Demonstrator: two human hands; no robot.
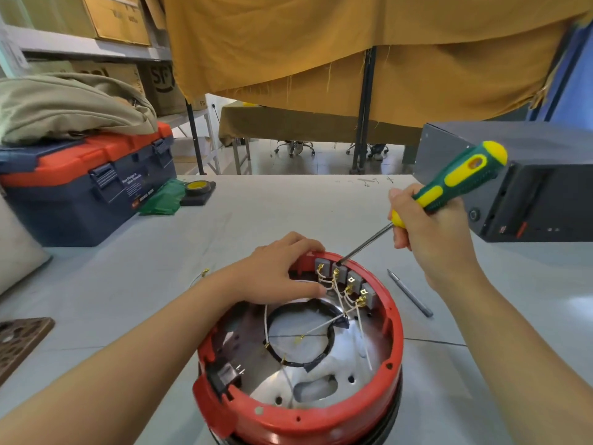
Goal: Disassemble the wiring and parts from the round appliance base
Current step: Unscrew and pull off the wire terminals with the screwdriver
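On a grey table (224,226), close to the viewer, sits the round red appliance base (396,335), open side up, white wires (333,285) running to grey switch blocks (341,272) on its far wall. The left hand (279,268) lies curled over the far rim, apparently steadying it. The right hand (430,232) grips a green-and-yellow screwdriver (459,176), tip angled down onto a switch block, probably to lever it free.

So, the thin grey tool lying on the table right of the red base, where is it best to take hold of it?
Pinch the grey tool at mid-shaft, from above: it lies flat, slender and clear of the red base.
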